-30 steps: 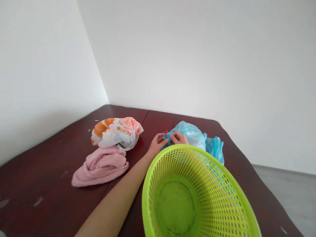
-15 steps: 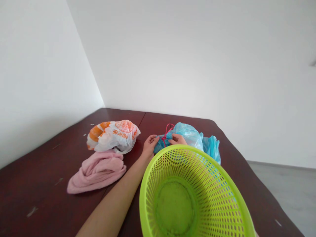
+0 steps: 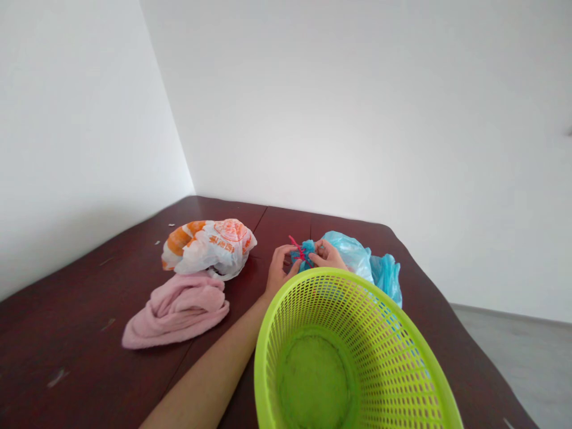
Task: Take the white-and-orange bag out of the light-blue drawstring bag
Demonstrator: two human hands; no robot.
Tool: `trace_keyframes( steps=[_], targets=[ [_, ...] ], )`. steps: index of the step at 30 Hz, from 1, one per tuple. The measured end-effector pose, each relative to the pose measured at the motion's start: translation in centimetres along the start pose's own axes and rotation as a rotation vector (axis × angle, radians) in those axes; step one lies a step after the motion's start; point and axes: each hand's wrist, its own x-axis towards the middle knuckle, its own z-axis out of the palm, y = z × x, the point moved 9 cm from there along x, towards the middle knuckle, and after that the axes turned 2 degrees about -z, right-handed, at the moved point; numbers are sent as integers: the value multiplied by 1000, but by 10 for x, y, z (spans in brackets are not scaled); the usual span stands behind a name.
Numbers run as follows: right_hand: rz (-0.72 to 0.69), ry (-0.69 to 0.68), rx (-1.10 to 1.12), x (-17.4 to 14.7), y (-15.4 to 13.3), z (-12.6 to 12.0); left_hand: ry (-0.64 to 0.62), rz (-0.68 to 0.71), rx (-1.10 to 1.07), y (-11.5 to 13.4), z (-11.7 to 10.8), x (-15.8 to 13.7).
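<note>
Beyond the basket, both hands work at a gathered, crumpled part of a blue plastic bag. A pinkish-red string is tied around that part, one end sticking up to the left. My left hand pinches the bundle from the left, its thumb and fingers closed beside the string. From the right, my right hand grips it between thumb and fingers. The rest of the pale blue bag bulges behind my right hand, with a darker blue crumpled piece to its right. The basket hides the lower part.
A green perforated plastic basket stands close in front, tilted toward me. On the left lie a white-and-orange plastic bag and a folded pink cloth. The dark red table meets white walls at the back and left.
My hands have come closer together, bunching the blue bag part between them. The string's loop, upright before, now lies tilted to the left. The camera view has shifted slightly.
</note>
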Motion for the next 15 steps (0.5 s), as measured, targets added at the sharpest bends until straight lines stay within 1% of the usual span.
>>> trace_keyframes(
  steps=[2, 5, 7, 11, 15],
  targets=[
    [-2, -25, -11, -2, -2, 3, -60, 21, 33, 1, 6, -1],
    [-25, -9, -46, -5, -3, 2, -106, -17, 26, -7, 12, -2],
    [-52, 9, -113, -6, -2, 1, -120, -37, 26, -12, 16, -3],
    [-63, -14, -218, -5, 1, 1, -141, -54, 21, -15, 22, -5],
    [-52, 36, -279, -4, 2, -8, -145, -52, 4, -19, 22, -2]
  ],
)
